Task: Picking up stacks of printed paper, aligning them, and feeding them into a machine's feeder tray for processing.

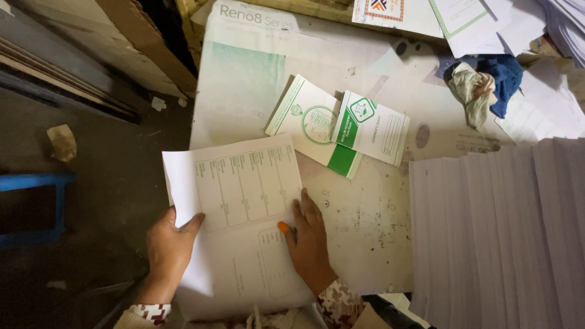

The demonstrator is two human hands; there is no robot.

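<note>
Left hand (pixel 167 247) pinches the printed sheet (pixel 244 201) at its left edge; right hand (pixel 309 240) presses it flat, fingers open. Light, floppy paper; best held by edges.

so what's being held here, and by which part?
Left hand pinches the printed paper sheet at its left edge; right hand presses flat on its right side.

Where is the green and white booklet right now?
In the head view, the green and white booklet lies upper centre on the table, just beyond the printed sheet and left of the rag.
</note>
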